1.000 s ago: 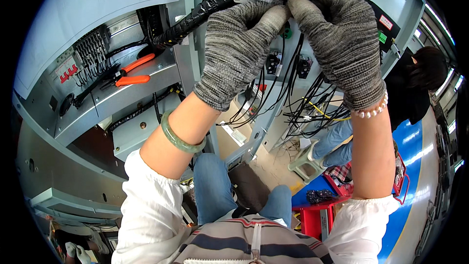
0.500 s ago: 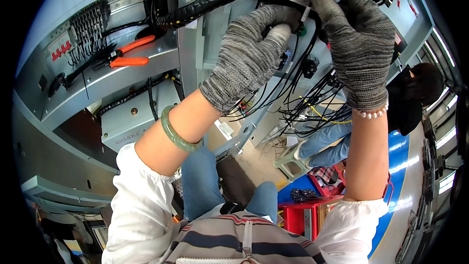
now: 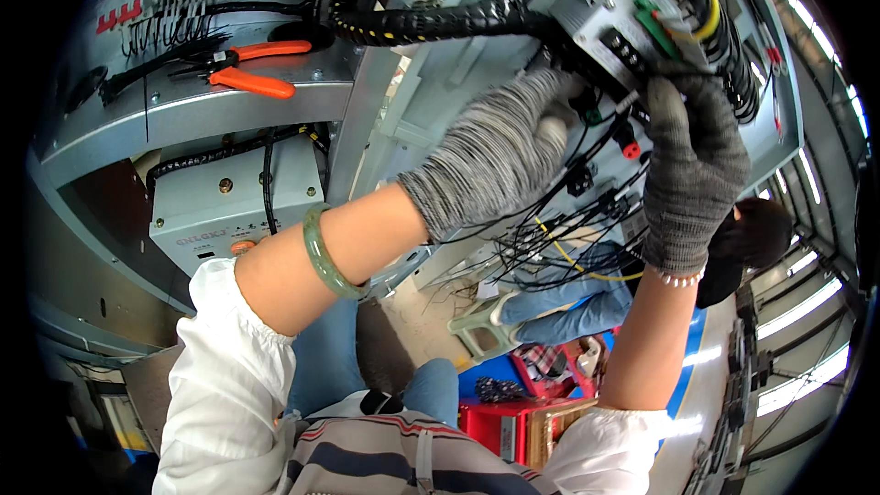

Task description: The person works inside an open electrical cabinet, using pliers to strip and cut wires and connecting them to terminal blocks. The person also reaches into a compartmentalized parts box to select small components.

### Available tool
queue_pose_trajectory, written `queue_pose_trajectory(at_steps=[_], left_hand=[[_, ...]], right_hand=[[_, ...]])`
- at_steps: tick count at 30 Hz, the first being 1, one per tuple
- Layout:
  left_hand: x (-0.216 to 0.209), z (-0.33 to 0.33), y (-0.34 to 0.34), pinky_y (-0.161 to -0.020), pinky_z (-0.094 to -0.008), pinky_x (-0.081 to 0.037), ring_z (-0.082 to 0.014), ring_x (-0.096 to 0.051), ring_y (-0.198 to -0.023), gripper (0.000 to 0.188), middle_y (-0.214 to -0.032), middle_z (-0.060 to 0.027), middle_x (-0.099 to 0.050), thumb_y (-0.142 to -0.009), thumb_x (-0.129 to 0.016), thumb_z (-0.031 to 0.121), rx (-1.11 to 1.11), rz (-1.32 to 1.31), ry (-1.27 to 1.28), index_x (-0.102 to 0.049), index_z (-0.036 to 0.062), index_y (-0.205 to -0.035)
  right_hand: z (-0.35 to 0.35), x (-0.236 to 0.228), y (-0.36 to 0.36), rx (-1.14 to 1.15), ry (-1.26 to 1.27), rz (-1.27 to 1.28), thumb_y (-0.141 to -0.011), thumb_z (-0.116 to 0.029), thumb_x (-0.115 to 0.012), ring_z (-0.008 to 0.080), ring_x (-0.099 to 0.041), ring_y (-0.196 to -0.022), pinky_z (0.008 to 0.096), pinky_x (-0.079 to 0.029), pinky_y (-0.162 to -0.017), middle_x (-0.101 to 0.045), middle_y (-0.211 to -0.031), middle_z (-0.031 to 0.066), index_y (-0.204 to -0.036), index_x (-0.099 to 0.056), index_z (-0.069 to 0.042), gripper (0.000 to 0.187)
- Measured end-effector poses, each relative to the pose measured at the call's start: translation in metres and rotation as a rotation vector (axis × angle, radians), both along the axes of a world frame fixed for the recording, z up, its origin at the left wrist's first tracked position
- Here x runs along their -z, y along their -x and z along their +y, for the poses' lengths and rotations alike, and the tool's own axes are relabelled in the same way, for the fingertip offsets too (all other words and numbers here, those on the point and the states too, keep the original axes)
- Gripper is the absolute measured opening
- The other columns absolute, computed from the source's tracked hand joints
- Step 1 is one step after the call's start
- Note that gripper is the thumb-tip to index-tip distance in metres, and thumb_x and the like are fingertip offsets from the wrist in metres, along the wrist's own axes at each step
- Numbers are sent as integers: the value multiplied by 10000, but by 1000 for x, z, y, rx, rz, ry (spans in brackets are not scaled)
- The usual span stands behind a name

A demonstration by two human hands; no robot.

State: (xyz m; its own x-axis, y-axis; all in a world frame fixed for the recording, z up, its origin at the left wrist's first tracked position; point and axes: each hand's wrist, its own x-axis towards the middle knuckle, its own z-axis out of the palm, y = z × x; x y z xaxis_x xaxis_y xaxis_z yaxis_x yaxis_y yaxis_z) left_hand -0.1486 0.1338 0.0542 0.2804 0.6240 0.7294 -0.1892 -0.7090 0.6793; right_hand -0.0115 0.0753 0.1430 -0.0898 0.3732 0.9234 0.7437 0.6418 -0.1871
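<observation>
My left hand (image 3: 495, 151), in a grey knitted glove, is closed beside a cluster of thin black wires (image 3: 573, 165). Its fingertips are partly hidden, and whatever they pinch cannot be made out. Above both hands sits a grey metal box (image 3: 596, 5) with a black screw terminal block (image 3: 625, 50). A wire with a white sleeve (image 3: 628, 103) runs down from the block's lower edge. My right hand (image 3: 692, 165), gloved alike, has thumb and fingers closed at the block's lower right end; what lies between them is hidden.
Orange-handled pliers (image 3: 257, 69) lie on the metal ledge to the left, near small breakers (image 3: 119, 14). A thick black wrapped cable bundle (image 3: 440, 23) crosses above my left hand. Another person (image 3: 568, 302) sits beyond the hanging wires, near a red cart (image 3: 495, 422).
The whole view has shifted and turned, bringing the box and terminal block more fully into sight. My right hand now sits lower on the block's edge, and my left hand remains by the wires.
</observation>
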Motion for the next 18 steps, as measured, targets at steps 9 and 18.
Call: queue_pose_trajectory(at_steps=[9,18], left_hand=[[-7,-4,-5,-845,-331,-482,-234,-613,-974,329,-1028,-153,-630,-847,-570,137,43,-12,62,-565,25,-1157],[-8,0,-14,-783,-330,-493,-222,-643,-850,303,-890,-135,-669,-822,-644,309,2,-47,59,-671,60,-994]], right_hand=[[-4,2,4,-27,72,95,-824,-29,-644,57,-547,-696,195,-452,-630,-629,-810,18,-923,-634,11,107],[-7,0,9,10,75,49,-825,-27,-641,66,-539,-701,209,-456,-640,-612,-799,15,-907,-627,26,98]])
